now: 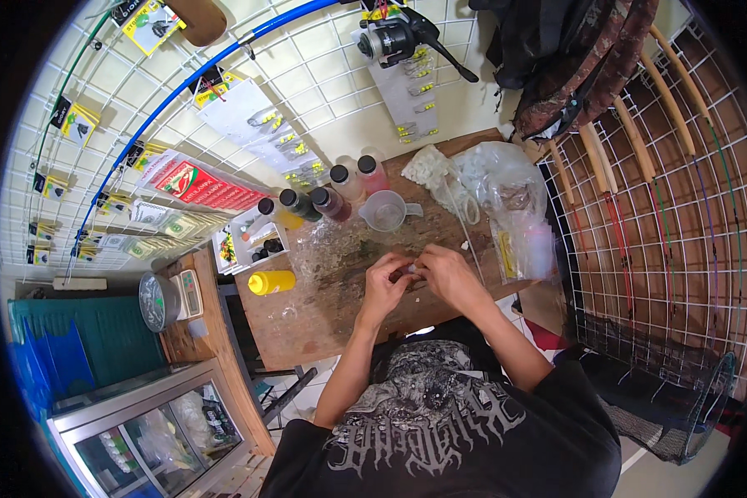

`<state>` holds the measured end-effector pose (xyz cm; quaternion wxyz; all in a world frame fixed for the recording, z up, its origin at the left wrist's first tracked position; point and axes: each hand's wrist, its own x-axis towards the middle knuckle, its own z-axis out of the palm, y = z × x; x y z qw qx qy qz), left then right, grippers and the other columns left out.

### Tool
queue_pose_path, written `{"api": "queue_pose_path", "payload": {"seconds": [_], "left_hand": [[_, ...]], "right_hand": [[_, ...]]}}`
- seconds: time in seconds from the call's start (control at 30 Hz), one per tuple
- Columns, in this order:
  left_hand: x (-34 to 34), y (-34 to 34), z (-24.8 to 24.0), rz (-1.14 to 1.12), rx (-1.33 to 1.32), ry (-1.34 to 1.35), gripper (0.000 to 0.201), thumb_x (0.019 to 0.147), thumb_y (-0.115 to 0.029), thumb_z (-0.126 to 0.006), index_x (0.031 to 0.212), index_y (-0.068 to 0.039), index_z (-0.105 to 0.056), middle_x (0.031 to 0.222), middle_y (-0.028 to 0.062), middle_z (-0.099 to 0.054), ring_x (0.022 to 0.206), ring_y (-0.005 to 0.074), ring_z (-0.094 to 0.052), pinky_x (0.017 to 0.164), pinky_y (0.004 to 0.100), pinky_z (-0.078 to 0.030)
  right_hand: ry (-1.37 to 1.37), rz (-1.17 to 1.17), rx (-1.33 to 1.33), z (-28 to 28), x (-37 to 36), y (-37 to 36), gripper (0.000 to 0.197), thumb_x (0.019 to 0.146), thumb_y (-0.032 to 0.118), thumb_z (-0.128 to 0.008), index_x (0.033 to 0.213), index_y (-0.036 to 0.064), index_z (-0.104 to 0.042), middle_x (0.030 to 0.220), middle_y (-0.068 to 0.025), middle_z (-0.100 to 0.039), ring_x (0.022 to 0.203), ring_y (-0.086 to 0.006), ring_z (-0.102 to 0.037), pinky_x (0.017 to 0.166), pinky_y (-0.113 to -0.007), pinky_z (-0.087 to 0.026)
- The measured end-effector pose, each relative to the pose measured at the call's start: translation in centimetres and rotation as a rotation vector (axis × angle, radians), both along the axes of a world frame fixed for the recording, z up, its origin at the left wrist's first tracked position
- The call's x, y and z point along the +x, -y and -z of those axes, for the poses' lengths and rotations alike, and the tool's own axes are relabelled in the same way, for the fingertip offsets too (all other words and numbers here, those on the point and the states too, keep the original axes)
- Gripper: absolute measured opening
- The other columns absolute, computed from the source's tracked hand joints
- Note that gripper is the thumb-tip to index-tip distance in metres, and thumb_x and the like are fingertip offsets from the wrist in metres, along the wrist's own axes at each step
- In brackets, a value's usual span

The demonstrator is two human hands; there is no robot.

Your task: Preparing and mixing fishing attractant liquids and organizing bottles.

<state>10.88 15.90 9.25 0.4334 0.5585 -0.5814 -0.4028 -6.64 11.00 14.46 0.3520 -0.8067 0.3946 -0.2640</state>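
Over the wooden table (307, 328) my left hand (383, 284) and my right hand (448, 275) meet, fingertips pinched together. Between them shows a small pale thing (412, 268), mostly hidden by the fingers and too small to name. Just beyond my hands stands a clear plastic measuring jug (384, 213), its handle to the right. A yellow squeeze bottle (271, 282) lies on its side to the left of my left hand. Past my right hand, a thin pale stick (471, 249) lies on the tabletop.
Dark-capped bottles of coloured liquid, including a pink one (373, 176), line the back. A white tray (242, 241) of small items sits left. Right are a crumpled cloth (436, 178) and plastic bags (506, 187). A kitchen scale (188, 292) and glass cabinet (153, 432) stand further left.
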Motion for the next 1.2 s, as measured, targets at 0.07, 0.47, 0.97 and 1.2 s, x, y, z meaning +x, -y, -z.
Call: {"api": "queue_pose_path", "payload": {"seconds": [0.07,0.47,0.97,1.2], "left_hand": [[0.4,-0.1,0.4,0.022,-0.001,0.041,0.03,0.077,0.013,-0.069,0.106,0.005,-0.071,0.099,0.011,-0.067,0.087,0.0191,-0.07,0.074,0.0273,-0.056],[-0.1,-2.1,4.4,-0.062,0.101,-0.402,0.025,0.086,0.011,-0.066,0.111,0.007,-0.067,0.11,0.0068,-0.062,0.092,0.0142,-0.067,0.077,0.0248,-0.055],[1.7,-2.4,4.3,-0.119,0.193,-0.469,0.03,0.092,0.007,-0.063,0.122,0.005,-0.064,0.106,0.0042,-0.06,0.086,0.012,-0.066,0.073,0.0239,-0.054],[1.5,-1.8,4.1,-0.135,0.27,-0.505,0.03,0.092,0.006,-0.064,0.122,0.005,-0.064,0.108,0.0051,-0.06,0.086,0.012,-0.066,0.072,0.0237,-0.056]], "right_hand": [[-0.02,0.014,-0.014,0.1,0.4,-0.6,0.009,0.08,0.002,-0.066,0.081,-0.0064,-0.063,0.084,-0.0222,-0.061,0.086,-0.0438,-0.062,0.075,-0.05,-0.049],[0.06,-0.057,0.139,2.7,0.4,-0.4,0.014,0.082,0.005,-0.07,0.092,-0.0051,-0.068,0.089,-0.0211,-0.064,0.085,-0.0423,-0.063,0.073,-0.046,-0.05],[-0.522,0.226,0.082,18.2,-8.0,4.1,0.018,0.092,0.012,-0.058,0.098,-0.0022,-0.067,0.117,-0.0256,-0.061,0.099,-0.0461,-0.063,0.085,-0.052,-0.052],[-0.283,0.324,0.018,15.0,-6.8,3.9,0.02,0.088,0.015,-0.071,0.095,-0.0032,-0.067,0.098,-0.0192,-0.065,0.091,-0.0378,-0.067,0.077,-0.044,-0.054]]}}
